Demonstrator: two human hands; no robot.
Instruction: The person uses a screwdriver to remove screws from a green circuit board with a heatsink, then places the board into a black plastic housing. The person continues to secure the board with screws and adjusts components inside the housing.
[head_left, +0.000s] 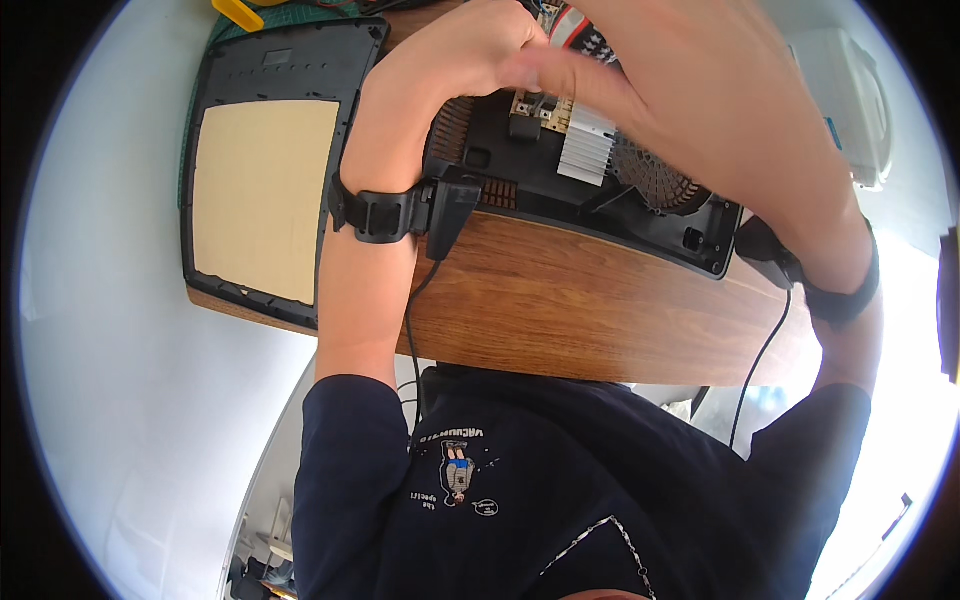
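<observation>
Both hands are right over the opened black appliance base (600, 190) at the bench (560, 300) edge: left hand (450, 60) curled, right hand (660, 70) pinching near the aluminium heatsink (588, 150); exact grip's blurred. Removed top panel (265, 170) lies alongside, out of the way.

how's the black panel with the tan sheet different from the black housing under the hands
The black panel lies flat with a plain tan sheet covering it, untouched. The black housing is open, showing a silver heat sink and round grilles, with the left hand and right hand over it. Both are black plastic on the wooden table.
</observation>
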